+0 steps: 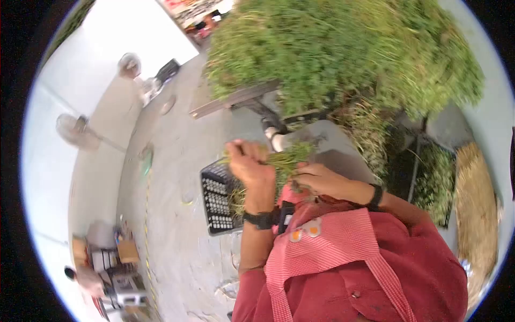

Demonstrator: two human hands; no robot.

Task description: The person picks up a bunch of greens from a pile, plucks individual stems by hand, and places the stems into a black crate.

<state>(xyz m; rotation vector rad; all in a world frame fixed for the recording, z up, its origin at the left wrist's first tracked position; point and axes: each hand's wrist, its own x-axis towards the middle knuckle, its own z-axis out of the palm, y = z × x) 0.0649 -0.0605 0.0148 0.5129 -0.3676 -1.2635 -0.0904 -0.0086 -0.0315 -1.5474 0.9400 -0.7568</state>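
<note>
My left hand point(251, 162) is closed round the stem end of a bunch of green herbs point(287, 158), held in front of my apron. My right hand point(319, 180) has its fingers bent in at the leafy side of the same bunch; blur hides exactly what they pinch. Below my left hand stands a black plastic crate point(216, 206) with pale cut stems point(236, 201) in it. A large heap of feathery green herbs point(343, 48) lies ahead of me on a wooden-edged table point(236, 99).
A grey stool-like surface point(327, 137) stands just beyond my hands. To the right are loose wilted stems point(370, 134), a dark crate of greens point(434, 182) and a straw-coloured slab point(476, 214). Fans point(78, 130) line the left wall. Another person point(88, 282) is at the lower left.
</note>
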